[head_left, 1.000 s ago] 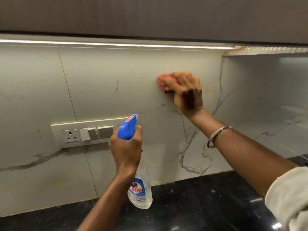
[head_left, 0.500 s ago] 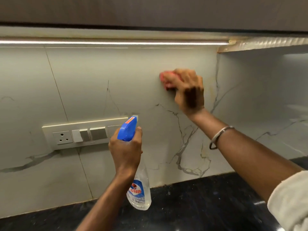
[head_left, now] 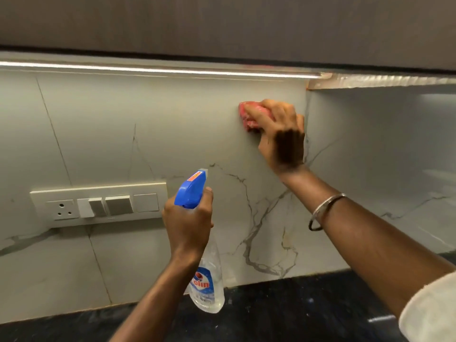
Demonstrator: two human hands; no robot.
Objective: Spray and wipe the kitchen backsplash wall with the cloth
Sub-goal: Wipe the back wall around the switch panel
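Wall [head_left: 153, 134], pale, veined, filling the view below a light strip [head_left: 160, 69]; inner corner [head_left: 307, 97] at right. Counter [head_left: 308, 307], dark, along the bottom. Switch plate [head_left: 98, 206] mounted low at left.

Left hand [head_left: 188, 225]: fingers wrapped round the neck of the bottle [head_left: 209, 282], held off the wall. Bottle upright, just right of the switch plate.

Right hand [head_left: 281, 139]: fingers curled over the cloth [head_left: 248, 116], pressing it to the wall high up, just left of the corner. Cloth pink, protruding leftward from under the hand, well above and right of the bottle.

Judged step: wiping. Travel rightward blocked by the corner; open wall left of and below the cloth. Wipe leftward or down with the right hand.
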